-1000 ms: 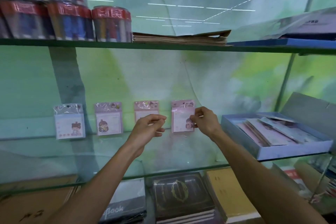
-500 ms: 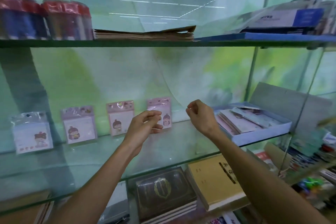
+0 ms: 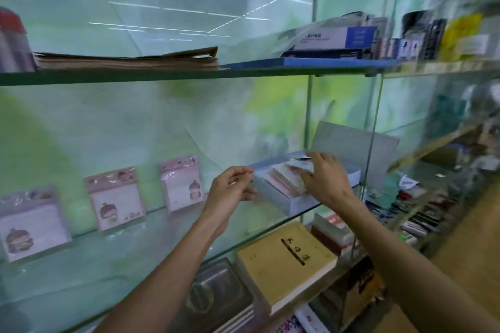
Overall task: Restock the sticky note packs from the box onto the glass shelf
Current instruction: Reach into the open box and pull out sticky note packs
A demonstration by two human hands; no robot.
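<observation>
sticky note packs (image 3: 286, 181) flat in box (image 3: 295, 204) | right hand (image 3: 326, 180) fingers spread on them | left hand (image 3: 230, 192) loose, empty

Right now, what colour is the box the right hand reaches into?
Pale blue box, seen in the head view.

1. There is one view only, a wide-angle camera worn on the person's head, so no second view shares any part of the scene.
2. It faces forward and slightly down at a glass shelf (image 3: 113, 259), angled toward the right.
3. It sits close: both forearms rise from the lower edge, the left hand (image 3: 230, 192) near centre, the right hand (image 3: 326, 181) just beside it.
4. Straight shelf edges bow toward the frame's borders.
</observation>
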